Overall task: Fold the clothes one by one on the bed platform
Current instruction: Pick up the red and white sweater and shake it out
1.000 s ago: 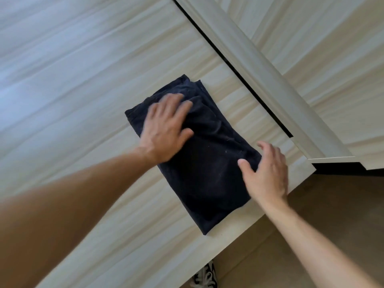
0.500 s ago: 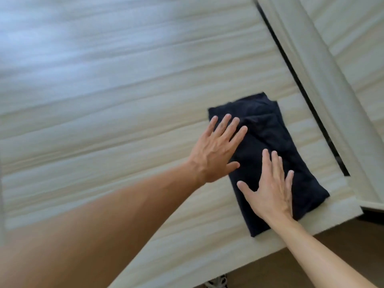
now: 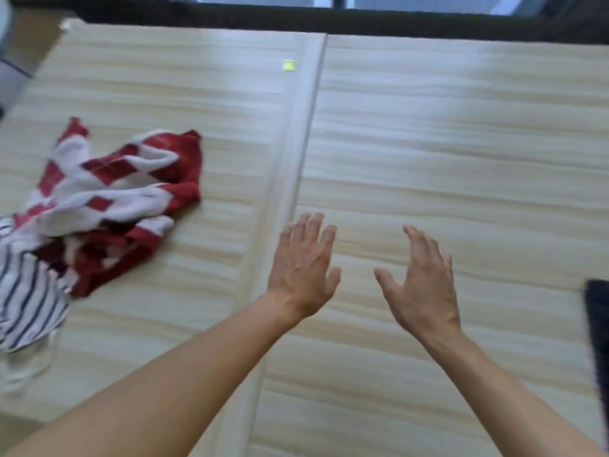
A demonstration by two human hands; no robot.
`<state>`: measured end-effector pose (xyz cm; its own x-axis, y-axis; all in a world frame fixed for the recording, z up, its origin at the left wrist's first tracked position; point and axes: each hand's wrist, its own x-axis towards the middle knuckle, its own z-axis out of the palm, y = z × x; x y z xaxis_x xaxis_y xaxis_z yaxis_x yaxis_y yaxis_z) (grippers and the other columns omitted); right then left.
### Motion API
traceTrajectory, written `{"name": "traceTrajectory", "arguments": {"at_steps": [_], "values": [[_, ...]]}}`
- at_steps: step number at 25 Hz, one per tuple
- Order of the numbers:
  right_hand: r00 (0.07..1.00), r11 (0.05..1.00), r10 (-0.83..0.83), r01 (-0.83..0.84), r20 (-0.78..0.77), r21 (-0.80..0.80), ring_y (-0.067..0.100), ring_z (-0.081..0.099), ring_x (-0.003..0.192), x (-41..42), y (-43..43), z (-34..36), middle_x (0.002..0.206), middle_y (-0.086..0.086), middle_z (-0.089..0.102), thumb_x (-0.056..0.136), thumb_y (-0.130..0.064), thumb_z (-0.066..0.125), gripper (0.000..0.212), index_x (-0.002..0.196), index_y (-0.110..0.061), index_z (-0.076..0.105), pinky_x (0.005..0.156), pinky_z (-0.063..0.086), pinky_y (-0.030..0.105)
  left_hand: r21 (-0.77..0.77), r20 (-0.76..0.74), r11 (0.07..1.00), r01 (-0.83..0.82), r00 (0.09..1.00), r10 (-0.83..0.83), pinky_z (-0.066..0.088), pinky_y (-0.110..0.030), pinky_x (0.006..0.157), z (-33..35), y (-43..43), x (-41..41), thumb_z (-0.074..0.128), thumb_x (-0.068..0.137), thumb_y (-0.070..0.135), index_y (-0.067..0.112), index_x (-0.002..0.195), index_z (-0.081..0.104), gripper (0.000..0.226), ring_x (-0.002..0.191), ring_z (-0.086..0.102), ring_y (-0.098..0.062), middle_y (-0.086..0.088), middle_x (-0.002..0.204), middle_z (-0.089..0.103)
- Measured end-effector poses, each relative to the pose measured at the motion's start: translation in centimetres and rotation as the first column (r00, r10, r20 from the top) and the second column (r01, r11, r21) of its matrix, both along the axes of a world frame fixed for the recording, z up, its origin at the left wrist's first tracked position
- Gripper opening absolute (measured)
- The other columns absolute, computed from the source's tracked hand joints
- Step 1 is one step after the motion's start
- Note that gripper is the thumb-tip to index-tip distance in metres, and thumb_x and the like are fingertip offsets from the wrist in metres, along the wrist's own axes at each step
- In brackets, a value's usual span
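Currently, both grips are over the middle of the bed platform (image 3: pixel 461 143), and I cannot tell whether either one touches the surface.

Left grip (image 3: pixel 303 268): wide, palm down, fingers straight and close together, holding nothing. It sits over the strip (image 3: pixel 296 159) that divides the platform into two panels.

Right grip (image 3: pixel 421 285): wide, fingers relaxed, thumb out, holding nothing. It sits over the right panel, near the left grip but apart from it.

Clothes:
- A red-and-white garment (image 3: pixel 125 192) lies crumpled on the left panel, toward the left edge.
- A striped garment (image 3: pixel 29 298) lies crumpled at the left edge, touching the red-and-white one on its near side.
- A dark garment (image 3: pixel 598 324) lies at the right edge; only a sliver shows.

A yellow tag (image 3: pixel 289 65) lies near the far edge, just beside the strip.
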<state>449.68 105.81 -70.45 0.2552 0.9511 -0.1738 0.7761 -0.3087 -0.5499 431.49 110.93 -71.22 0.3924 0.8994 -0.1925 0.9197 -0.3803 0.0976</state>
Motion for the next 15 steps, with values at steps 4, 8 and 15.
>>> {"name": "traceTrajectory", "arguments": {"at_steps": [4, 8, 15], "values": [[0.991, 0.993, 0.115, -0.118, -0.072, -0.031, 0.023, 0.037, 0.143, -11.2, 2.7, -0.8, 0.152, 0.004, 0.042, 0.090, -0.033, 0.067, 0.073, 0.153, -0.018, 0.032, 0.125, 0.015, 0.049, -0.024, -0.191, 0.959, -0.284, 0.942, 0.274, 0.016, -0.043, 0.124, -2.2, 1.7, -17.3, 0.052, 0.092, 0.052, 0.017, 0.154, 0.029, 0.075, 0.154, 0.014, -0.032, -0.013, 0.166, 0.018], [0.969, 0.974, 0.193, -0.208, -0.153, -0.087, 0.026, 0.040, 0.138, -19.4, 4.2, -3.3, 0.147, 0.006, 0.042, 0.089, -0.031, 0.068, 0.075, 0.154, -0.019, 0.032, 0.119, 0.031, 0.047, 0.049, -0.387, 0.877, -0.478, 0.800, 0.457, 0.019, -0.048, 0.123, -4.9, 4.0, -32.3, 0.064, 0.088, 0.049, 0.013, 0.155, 0.022, 0.087, 0.155, 0.008, -0.037, -0.017, 0.167, 0.012], [0.949, 0.943, 0.253, -0.286, -0.190, -0.169, 0.022, 0.050, 0.130, -23.2, 3.1, -9.7, 0.143, 0.000, 0.043, 0.089, -0.035, 0.070, 0.079, 0.154, -0.028, 0.025, 0.107, 0.042, 0.042, 0.075, -0.485, 0.877, -0.474, 0.752, 0.447, 0.035, -0.058, 0.112, -9.6, 14.1, -40.0, 0.083, 0.077, 0.019, 0.023, 0.160, -0.014, 0.127, 0.148, 0.019, -0.048, -0.014, 0.169, -0.010]]}}
